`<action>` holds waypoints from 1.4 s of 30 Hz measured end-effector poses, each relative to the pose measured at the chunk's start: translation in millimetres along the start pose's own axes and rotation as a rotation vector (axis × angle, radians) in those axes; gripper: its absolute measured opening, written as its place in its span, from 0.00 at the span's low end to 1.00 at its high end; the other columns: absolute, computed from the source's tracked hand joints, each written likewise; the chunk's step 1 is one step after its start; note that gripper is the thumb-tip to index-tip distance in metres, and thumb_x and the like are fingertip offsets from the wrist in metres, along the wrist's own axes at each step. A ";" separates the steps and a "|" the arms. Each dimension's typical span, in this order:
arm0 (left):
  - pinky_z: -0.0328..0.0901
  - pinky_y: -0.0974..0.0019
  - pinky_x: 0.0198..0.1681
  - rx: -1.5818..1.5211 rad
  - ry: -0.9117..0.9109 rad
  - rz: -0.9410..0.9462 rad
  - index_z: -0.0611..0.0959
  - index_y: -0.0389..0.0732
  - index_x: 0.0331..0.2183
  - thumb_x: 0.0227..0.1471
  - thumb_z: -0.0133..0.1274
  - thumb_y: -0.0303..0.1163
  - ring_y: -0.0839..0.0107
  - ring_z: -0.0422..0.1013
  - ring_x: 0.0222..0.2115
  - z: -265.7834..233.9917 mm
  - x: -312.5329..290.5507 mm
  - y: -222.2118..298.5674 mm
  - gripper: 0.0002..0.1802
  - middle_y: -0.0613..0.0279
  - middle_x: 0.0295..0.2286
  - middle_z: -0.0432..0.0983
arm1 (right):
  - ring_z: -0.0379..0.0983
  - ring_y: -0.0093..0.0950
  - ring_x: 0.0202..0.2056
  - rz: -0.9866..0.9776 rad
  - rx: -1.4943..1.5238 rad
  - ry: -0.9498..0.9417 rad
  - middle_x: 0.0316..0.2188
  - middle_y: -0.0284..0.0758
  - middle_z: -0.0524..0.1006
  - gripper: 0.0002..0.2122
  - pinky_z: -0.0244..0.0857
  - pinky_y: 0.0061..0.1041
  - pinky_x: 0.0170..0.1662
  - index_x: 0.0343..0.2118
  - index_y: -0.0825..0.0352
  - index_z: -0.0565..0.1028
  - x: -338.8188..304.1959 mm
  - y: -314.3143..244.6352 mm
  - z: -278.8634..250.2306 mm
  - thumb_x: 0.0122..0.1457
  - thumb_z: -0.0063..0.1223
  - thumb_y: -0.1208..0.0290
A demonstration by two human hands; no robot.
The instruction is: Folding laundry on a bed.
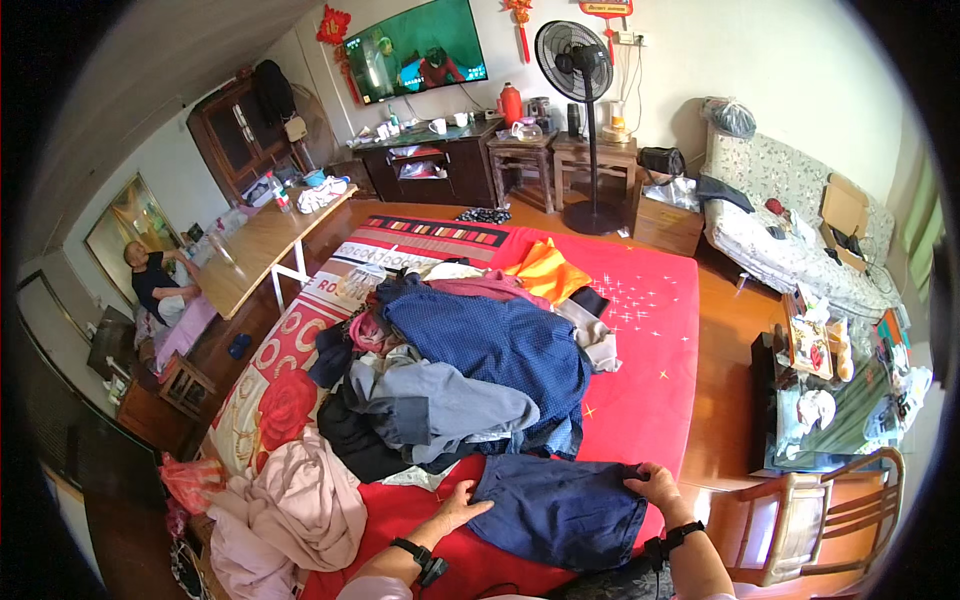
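A pair of navy shorts [560, 510] lies spread over the near edge of the bed, just in front of me. My left hand [462, 508] rests at the left edge of the shorts, its thumb and forefinger apart. At their upper right corner, the fingers of my right hand [655, 484] are closed on the cloth. Right beyond the shorts rises a heap of clothes, with a grey garment [440, 400] on its near side and a dark blue patterned garment [490, 335] across its middle. Each wrist wears a black strap.
A pale pink blanket [290, 505] is bunched at left on the red bed cover [645, 390]. Close on the right stand a bamboo chair [800, 520] and a cluttered glass table [840, 435]. Beyond are a standing fan [590, 130] and a wooden table [250, 260]. A person sits far left.
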State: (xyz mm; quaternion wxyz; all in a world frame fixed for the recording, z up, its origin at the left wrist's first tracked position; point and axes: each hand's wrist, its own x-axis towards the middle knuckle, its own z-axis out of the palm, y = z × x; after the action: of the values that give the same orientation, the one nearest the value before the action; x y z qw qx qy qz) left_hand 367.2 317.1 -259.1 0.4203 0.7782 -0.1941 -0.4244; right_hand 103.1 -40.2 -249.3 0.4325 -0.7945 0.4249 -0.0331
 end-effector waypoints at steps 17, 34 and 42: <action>0.63 0.55 0.48 0.436 0.104 0.013 0.69 0.30 0.47 0.49 0.55 0.38 0.48 0.68 0.46 1.1 4.8 -6.4 0.28 0.41 0.43 0.71 | 0.72 0.47 0.32 -0.258 -0.495 0.133 0.25 0.47 0.75 0.07 0.67 0.44 0.37 0.24 0.67 0.76 26.4 -2.3 -22.9 0.51 0.49 0.69; 0.63 0.67 0.49 -0.254 -0.079 0.011 0.73 0.34 0.47 0.42 0.61 0.25 0.70 0.70 0.42 6.0 48.9 45.7 0.28 0.56 0.43 0.73 | 0.70 0.41 0.44 -0.211 -0.403 0.123 0.39 0.44 0.74 0.21 0.64 0.36 0.49 0.46 0.61 0.70 -5.4 -33.2 -23.4 0.45 0.51 0.78; 0.60 0.65 0.52 -0.149 0.078 0.082 0.71 0.36 0.50 0.43 0.62 0.29 0.69 0.67 0.46 -6.6 54.1 23.1 0.31 0.59 0.47 0.70 | 0.71 0.41 0.41 -0.535 -0.322 -0.032 0.38 0.40 0.74 0.19 0.66 0.37 0.46 0.41 0.63 0.71 -39.6 -36.5 -7.7 0.42 0.56 0.74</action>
State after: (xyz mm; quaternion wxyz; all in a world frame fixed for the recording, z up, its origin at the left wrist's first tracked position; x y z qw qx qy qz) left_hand 404.5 271.5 -265.2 0.5013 0.7521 -0.1769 -0.3894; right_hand 98.3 -7.8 -205.9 0.2836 -0.9369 0.1937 -0.0658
